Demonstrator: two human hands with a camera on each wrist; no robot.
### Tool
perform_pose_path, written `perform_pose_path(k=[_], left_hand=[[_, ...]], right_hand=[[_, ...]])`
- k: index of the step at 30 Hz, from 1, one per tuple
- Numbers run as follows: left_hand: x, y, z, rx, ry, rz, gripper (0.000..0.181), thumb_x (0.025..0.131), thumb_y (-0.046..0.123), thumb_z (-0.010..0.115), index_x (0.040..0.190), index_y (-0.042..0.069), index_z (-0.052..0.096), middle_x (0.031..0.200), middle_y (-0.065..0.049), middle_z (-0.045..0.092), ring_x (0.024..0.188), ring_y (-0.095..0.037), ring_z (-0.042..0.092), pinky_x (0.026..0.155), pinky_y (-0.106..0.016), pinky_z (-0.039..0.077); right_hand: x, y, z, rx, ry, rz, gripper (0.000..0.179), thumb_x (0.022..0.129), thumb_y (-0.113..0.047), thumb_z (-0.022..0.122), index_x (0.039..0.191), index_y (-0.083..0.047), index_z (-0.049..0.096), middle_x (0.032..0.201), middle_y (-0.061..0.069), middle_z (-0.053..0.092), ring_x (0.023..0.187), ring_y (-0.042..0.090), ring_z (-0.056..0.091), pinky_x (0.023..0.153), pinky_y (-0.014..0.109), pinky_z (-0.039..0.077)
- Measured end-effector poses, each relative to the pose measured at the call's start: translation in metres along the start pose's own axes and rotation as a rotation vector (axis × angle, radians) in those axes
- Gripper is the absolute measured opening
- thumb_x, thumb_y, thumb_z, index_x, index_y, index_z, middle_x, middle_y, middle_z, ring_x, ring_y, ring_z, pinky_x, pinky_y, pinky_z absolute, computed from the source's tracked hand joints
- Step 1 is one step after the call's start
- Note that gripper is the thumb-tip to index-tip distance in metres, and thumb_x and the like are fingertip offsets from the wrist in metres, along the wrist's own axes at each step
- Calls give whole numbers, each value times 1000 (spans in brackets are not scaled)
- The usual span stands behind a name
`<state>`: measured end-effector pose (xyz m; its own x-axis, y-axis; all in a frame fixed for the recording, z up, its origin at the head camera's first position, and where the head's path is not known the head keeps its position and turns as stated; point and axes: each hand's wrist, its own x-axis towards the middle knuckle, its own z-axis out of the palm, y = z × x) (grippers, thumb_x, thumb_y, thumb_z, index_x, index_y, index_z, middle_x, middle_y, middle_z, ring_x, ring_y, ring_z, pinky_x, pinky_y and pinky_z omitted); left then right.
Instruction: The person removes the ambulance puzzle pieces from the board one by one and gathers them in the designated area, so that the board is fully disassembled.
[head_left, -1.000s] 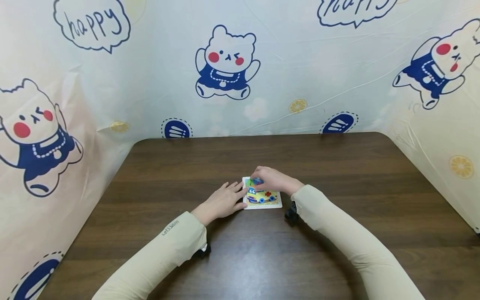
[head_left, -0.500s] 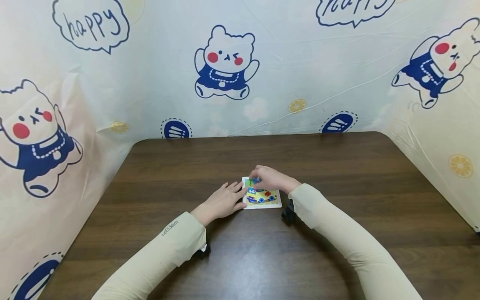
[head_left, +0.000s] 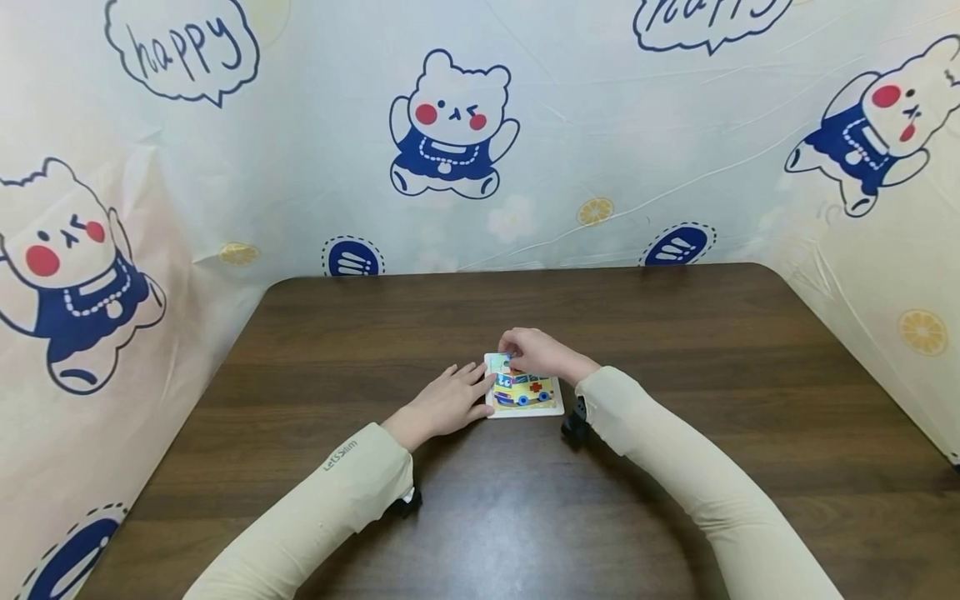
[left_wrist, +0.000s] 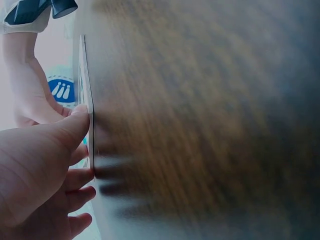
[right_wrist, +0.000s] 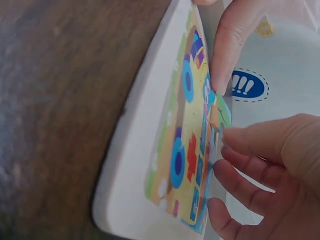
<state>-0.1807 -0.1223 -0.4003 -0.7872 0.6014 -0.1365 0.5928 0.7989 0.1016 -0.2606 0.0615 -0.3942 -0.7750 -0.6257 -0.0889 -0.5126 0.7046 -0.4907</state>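
Visibly, the right hand [head_left: 547, 354] has its thumb and index finger together on a green-and-orange puzzle piece [right_wrist: 223, 112], tilted up from the board; its other fingers sit apart, loosely bent. The left hand [head_left: 441, 402] lies with fingers spread, thumb and fingertips touching the board's 9 o'clock edge.

Beneath both is a white-framed jigsaw puzzle [head_left: 528, 414], flat near the middle of the wooden table [head_left: 495, 508]. Its yellow cartoon ambulance [head_left: 525, 393], marked with a red cross, points to 9 o'clock, long axis 9 to 3.

Writing noted, by direction from the puzzle in the head view: "Let's Slim" on the left sleeve [head_left: 300, 517], 8 o'clock; "happy" on the bear-print backdrop [head_left: 555, 125], between 10 and 11, and again, cropped at the top, at 1 o'clock.
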Motion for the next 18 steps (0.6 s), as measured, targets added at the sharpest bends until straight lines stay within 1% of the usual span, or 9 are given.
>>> perform_pose_path(k=[5, 8, 18], left_hand=[[1, -1, 1, -4, -6, -9, 58, 94, 41, 49, 140, 7, 40, 144, -15, 32, 132, -30, 28, 105, -48, 23], [1, -1, 2, -5, -1, -3, 58, 93, 40, 50, 139, 6, 40, 143, -16, 33, 132, -31, 28, 105, -48, 23], [0, -1, 2, 10, -2, -1, 59, 94, 41, 49, 140, 6, 39, 144, -15, 32, 132, -30, 27, 106, -45, 22]], right_hand=[[0, 0, 2, -18, 43, 5, 15, 86, -5, 64, 100, -5, 65, 94, 5, 60, 85, 17, 55, 78, 32, 47], [0, 0, 3, -30, 59, 1, 14, 85, -6, 65, 99, -7, 67, 92, 4, 61, 84, 17, 56, 77, 33, 48], [1, -2, 3, -59, 81, 28, 12, 85, -8, 66, 97, -9, 69, 88, 2, 63, 76, 15, 54, 72, 30, 47]])
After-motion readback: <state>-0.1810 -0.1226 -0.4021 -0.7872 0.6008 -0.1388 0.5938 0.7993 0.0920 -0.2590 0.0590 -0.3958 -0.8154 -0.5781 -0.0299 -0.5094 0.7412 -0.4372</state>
